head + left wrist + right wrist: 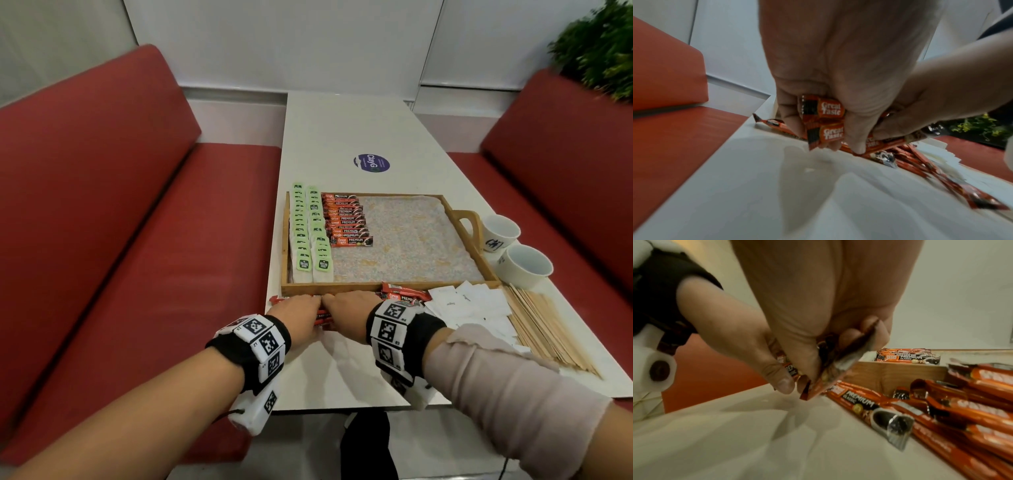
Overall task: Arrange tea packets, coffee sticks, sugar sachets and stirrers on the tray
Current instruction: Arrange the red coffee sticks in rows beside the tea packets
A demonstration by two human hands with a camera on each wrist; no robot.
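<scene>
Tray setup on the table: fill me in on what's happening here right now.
A person is stocking a wooden tray on a white table. Both the left hand and the right hand grip a bundle of coffee sticks just in front of the tray's near edge. Two rows of green tea packets and one row of coffee sticks already lie inside at the left. More loose coffee sticks, the sugar sachets and the stirrers are still on the table.
</scene>
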